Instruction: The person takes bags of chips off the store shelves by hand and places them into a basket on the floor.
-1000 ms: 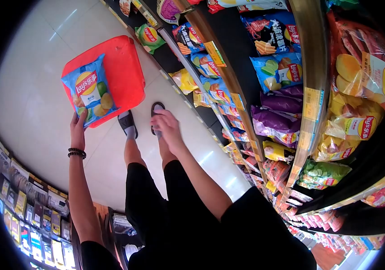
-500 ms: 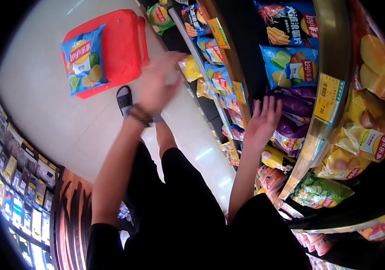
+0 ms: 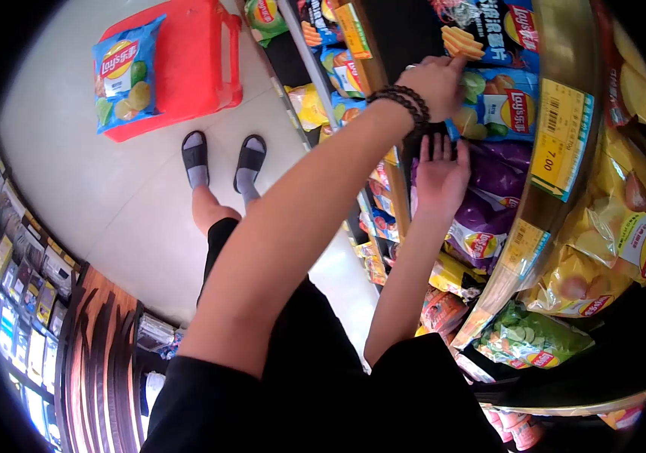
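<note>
My left hand (image 3: 434, 87), with a dark beaded bracelet (image 3: 406, 102) on its wrist, is at the left edge of a blue Lay's potato chip bag (image 3: 498, 106) on the shelf. Its fingers are curled against that edge and partly hidden. Just below, my right hand (image 3: 444, 177) is open, palm up, with its fingers stretched toward the blue bag's lower left corner. It lies against the purple chip bags (image 3: 481, 204). A dark blue chip bag (image 3: 481, 34) sits above the blue one.
A red shopping basket (image 3: 194, 68) stands on the floor at the upper left with another blue chip bag (image 3: 123, 75) on it. A yellow price tag (image 3: 561, 140) lines the shelf edge. Yellow bags (image 3: 617, 219) and a green bag (image 3: 530, 336) hang right.
My left hand has swung right from above the floor to the blue bag on the shelf. My right hand stays near the purple bags. The view has shifted slightly.
</note>
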`<state>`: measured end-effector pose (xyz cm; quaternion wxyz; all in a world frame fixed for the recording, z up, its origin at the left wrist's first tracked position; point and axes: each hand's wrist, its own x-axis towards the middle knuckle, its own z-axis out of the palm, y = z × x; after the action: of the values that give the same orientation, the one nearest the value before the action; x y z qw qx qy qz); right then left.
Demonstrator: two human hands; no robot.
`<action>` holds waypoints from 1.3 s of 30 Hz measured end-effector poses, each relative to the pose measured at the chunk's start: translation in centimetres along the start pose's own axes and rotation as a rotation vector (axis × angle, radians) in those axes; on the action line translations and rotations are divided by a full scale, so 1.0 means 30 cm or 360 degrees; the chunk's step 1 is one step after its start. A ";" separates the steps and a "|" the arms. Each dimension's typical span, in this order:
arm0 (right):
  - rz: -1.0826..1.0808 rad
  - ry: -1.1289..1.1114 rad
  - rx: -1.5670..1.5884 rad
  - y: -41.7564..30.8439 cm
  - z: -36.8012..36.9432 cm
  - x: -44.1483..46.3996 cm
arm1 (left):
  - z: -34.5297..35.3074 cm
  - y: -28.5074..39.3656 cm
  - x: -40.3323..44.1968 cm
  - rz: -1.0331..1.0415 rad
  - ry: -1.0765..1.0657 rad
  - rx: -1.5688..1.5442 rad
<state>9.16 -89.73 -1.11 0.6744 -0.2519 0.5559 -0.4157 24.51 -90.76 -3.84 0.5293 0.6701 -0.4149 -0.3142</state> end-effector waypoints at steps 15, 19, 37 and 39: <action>-0.0056 -0.0014 0.0077 -0.018 0.003 -0.302 | -0.113 0.139 -0.318 0.0319 0.0293 -0.0122; -0.0186 -0.0017 -0.0160 0.029 0.084 -0.444 | -0.208 0.131 -0.404 0.0186 0.0296 -0.0354; -0.0159 0.0069 -0.0473 0.184 0.083 -0.472 | -0.441 -0.125 -0.406 -0.0277 -0.0291 -0.1128; -0.0115 0.0177 -0.0457 0.206 0.064 -0.513 | -0.481 -0.129 -0.467 -0.0345 -0.0241 -0.1074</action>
<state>12.18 -73.76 2.75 0.5842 -0.3422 0.6365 -0.3692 31.36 -71.46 -4.36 0.6521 0.4725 -0.2524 -0.5364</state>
